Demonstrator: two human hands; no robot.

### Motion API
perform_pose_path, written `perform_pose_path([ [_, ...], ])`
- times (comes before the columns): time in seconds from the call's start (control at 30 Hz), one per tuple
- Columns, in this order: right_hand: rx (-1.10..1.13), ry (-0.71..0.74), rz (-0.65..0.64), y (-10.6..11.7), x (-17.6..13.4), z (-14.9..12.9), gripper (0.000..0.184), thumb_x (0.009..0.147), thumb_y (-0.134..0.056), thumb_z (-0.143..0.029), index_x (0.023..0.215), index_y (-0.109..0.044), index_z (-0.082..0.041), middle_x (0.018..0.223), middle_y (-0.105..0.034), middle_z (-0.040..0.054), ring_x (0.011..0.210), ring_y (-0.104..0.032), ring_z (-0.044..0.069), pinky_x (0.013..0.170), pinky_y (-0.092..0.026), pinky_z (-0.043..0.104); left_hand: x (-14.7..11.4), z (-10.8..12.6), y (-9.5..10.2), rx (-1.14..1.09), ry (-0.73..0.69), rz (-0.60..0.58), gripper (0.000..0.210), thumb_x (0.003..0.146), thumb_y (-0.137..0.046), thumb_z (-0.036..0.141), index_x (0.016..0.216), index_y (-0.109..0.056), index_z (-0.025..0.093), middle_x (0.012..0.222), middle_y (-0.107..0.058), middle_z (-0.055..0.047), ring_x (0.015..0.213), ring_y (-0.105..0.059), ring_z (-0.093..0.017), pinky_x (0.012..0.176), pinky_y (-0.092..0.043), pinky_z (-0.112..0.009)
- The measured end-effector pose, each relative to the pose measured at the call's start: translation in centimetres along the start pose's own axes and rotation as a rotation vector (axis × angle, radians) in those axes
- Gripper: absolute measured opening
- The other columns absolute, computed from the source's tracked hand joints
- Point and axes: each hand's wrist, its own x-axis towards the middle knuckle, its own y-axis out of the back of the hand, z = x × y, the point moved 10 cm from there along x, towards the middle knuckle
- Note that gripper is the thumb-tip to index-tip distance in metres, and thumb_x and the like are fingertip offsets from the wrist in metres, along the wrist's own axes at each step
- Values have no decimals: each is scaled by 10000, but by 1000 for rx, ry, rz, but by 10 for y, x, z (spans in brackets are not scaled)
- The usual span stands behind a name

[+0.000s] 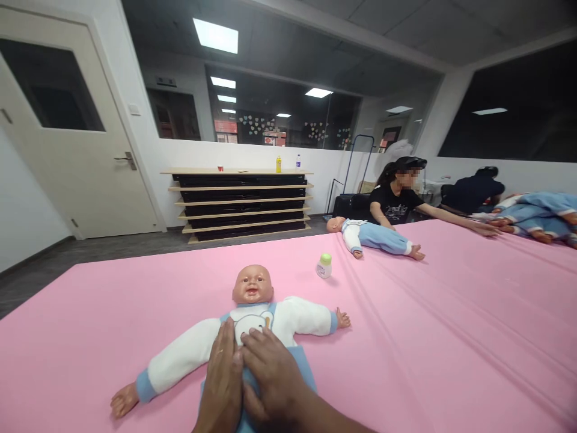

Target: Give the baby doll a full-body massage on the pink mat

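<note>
A baby doll (252, 285) lies on its back on the pink table cover (383, 373), head away from me and arms spread wide. It wears a white and blue outfit with an animal face on the chest. My left hand (224, 367) rests on the doll's front, fingers straight and side by side. Beside it, my right hand (268, 370) lies over the doll's chest and belly with its fingers stretched out. Neither hand grips anything that I can see. My hands and forearms cover the doll's middle, and its legs are out of sight.
Past the doll stands a small bottle with a green cap (324, 265). A second baby doll (378, 236) lies near the far edge, by a seated person (399, 198). More dolls (541, 216) are heaped at right, near another person (473, 191). Stacked boards (243, 204) stand by the wall.
</note>
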Motion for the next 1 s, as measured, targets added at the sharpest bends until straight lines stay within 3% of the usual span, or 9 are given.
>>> perform_pose_path([
  [0.1,-4,-88,-88,-8,2,12,635,818,-509,-257,1447,-434,-220,1514,-392,53,1426,-325,254,1212,-202,484,-5,24,7,56,-158,25,582,1007,-291,379,1552,-128,257,1609,-202,-69,1483,-179,-247,1202,-211,-519],
  [0.2,-43,-143,-89,-17,-1,29,729,817,-553,-334,1504,-342,-217,1560,-297,62,1458,-239,293,1198,-216,528,-11,50,10,123,-350,13,593,1000,-294,381,1552,-137,230,1597,-232,-94,1473,-215,-263,1191,-236,-519],
  [0.33,-157,-264,15,-31,-14,56,832,832,-574,-451,1522,-277,-95,1575,-201,171,1461,-182,367,1155,-274,583,-20,69,10,182,-530,-28,590,978,-351,327,1533,-214,178,1555,-326,-120,1451,-277,-259,1162,-318,-467],
  [0.43,-227,-340,127,-31,-25,64,860,838,-567,-460,1492,-281,20,1542,-221,267,1447,-186,415,1118,-311,615,-23,71,6,211,-619,-76,543,957,-406,260,1492,-323,223,1492,-444,-77,1412,-361,-221,1165,-325,-435],
  [0.53,-262,-305,212,-21,-28,54,851,834,-571,-448,1475,-290,36,1522,-258,287,1435,-206,435,1084,-348,635,-17,63,-4,230,-577,-180,500,959,-412,273,1459,-391,265,1472,-475,-40,1409,-370,-220,1177,-299,-472],
  [0.7,-230,8,358,10,-23,7,564,830,-531,-216,1365,-442,-61,1415,-459,218,1377,-370,358,1034,-454,552,-2,53,-14,221,-390,-325,493,999,-322,312,1492,-333,286,1533,-381,-12,1466,-243,-222,1191,-234,-548],
  [0.83,-119,160,411,24,-21,-13,350,814,-522,-109,1160,-575,-127,1133,-647,148,1109,-599,265,943,-536,443,6,36,-12,200,-189,-269,469,1016,-264,311,1478,-344,331,1569,-305,7,1478,-202,-217,1189,-195,-590],
  [0.9,-47,212,334,20,-16,-18,372,812,-502,-95,1173,-580,-130,1079,-671,132,1050,-623,241,943,-539,410,6,26,-11,183,-135,-217,477,1017,-255,306,1487,-335,302,1575,-294,-24,1477,-208,-222,1190,-197,-591],
  [1.0,7,232,160,6,-8,-19,495,783,-493,-128,1274,-557,-121,1197,-644,145,1129,-602,257,1007,-506,428,1,15,-4,155,-100,-75,501,1013,-270,291,1511,-291,246,1579,-281,-85,1472,-223,-237,1171,-272,-572],
])
